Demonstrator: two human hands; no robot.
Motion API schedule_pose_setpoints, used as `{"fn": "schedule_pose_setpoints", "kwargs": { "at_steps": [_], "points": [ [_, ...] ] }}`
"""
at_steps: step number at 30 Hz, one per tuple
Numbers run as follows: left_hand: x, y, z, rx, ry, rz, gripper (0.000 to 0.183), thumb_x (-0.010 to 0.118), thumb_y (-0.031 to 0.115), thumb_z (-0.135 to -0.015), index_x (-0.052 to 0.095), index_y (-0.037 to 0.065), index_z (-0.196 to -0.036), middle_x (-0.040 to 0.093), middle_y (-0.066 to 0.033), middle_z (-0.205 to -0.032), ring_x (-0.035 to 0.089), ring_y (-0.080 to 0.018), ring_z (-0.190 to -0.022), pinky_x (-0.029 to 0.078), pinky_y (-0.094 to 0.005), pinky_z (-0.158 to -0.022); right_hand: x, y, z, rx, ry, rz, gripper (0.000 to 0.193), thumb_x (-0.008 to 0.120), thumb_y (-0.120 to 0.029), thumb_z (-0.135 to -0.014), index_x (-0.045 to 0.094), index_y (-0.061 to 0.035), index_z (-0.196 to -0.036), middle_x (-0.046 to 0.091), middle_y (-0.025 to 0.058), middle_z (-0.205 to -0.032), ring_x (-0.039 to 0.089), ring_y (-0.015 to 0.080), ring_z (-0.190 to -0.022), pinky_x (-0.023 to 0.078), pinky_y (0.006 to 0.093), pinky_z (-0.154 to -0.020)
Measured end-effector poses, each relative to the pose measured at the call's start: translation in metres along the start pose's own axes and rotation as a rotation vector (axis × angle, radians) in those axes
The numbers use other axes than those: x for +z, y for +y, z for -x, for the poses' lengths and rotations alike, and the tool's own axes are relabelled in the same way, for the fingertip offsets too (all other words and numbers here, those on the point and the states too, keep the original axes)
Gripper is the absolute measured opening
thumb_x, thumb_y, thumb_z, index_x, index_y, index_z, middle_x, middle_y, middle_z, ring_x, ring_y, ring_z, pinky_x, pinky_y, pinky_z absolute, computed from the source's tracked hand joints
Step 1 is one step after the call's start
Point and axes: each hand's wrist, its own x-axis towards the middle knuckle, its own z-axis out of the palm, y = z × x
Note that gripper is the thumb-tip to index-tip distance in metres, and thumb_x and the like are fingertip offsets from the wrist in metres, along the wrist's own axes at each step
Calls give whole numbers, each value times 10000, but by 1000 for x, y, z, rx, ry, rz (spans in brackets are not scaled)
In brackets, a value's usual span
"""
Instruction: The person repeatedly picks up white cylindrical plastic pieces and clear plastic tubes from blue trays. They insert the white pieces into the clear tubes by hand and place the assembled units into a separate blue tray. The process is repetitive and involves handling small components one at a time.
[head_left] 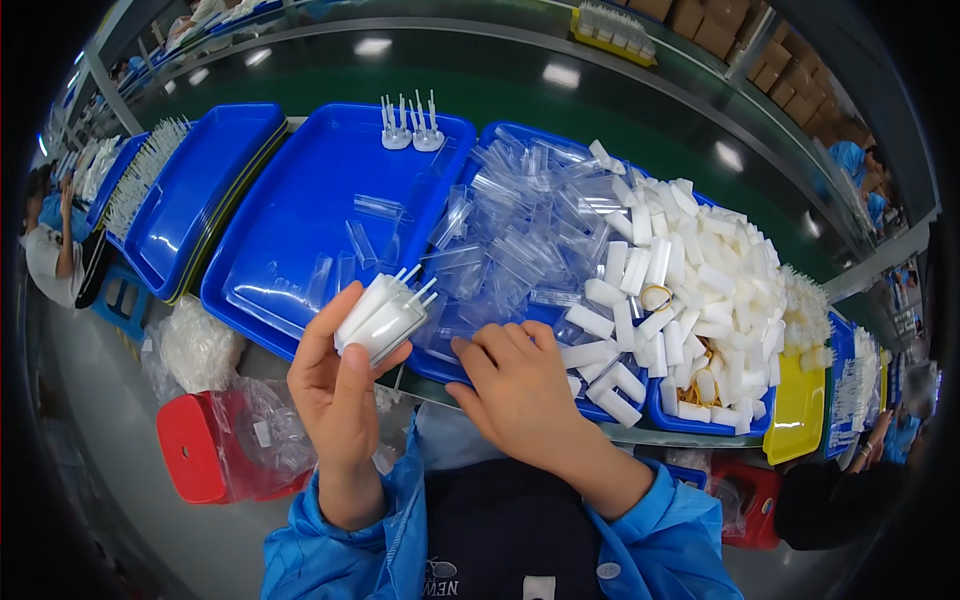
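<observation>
My left hand (340,385) is closed round a small bundle of white plastic pieces (382,315) with thin white stems sticking out at the upper right. It is held up over the near edge of a blue tray (290,210). A few clear plastic sleeves (378,208) and two upright groups of white stemmed pieces (428,138) sit in that tray. My right hand (525,395) hovers at the near edge of a heap of clear plastic sleeves (520,210). Its fingers are bent with the thumb apart, and nothing shows in them.
White blocks (690,270) lie heaped on the right, with yellow rubber bands (705,385) among them. Stacked blue trays (205,190) stand at left, a yellow tray (800,400) at right. A red stool (195,450) is below left. Beyond runs a green conveyor (470,75). Other people sit at both sides.
</observation>
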Motion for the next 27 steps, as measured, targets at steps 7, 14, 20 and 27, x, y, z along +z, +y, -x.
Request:
{"fn": "schedule_pose_setpoints", "kwargs": {
  "at_steps": [7,14,20,27],
  "points": [
    [1,0,-2,-27,-5,-40,431,554,102,-945,450,-69,-1327,551,-214,-1273,607,-292,-1125,582,-363,-872,-21,4,-1,50,24,59,267,717,-153,-751,628,-27,-969,554,105,-912,550,259,-851,396,409,-813],
    [18,-11,3,12,-182,-65,410,661,-42,-832,549,-76,-1225,533,-174,-1249,539,-238,-1162,450,-343,-981,-64,20,33,301,231,-801,246,581,-35,-889,613,25,-1126,557,120,-1000,560,186,-873,437,283,-802],
    [43,-14,14,-12,-342,-70,428,671,-111,-785,569,-67,-1199,486,-192,-1285,535,-256,-1177,471,-346,-975,-77,31,58,308,292,-930,262,534,-35,-922,588,49,-1165,531,102,-1065,526,150,-932,426,272,-816],
    [69,-13,22,-78,-480,-53,401,687,-99,-779,596,-67,-1168,485,-196,-1282,551,-264,-1168,536,-347,-932,-76,32,77,359,697,-1036,220,602,-60,-904,564,50,-1091,606,107,-986,564,110,-787,449,225,-687]
  ]
}}
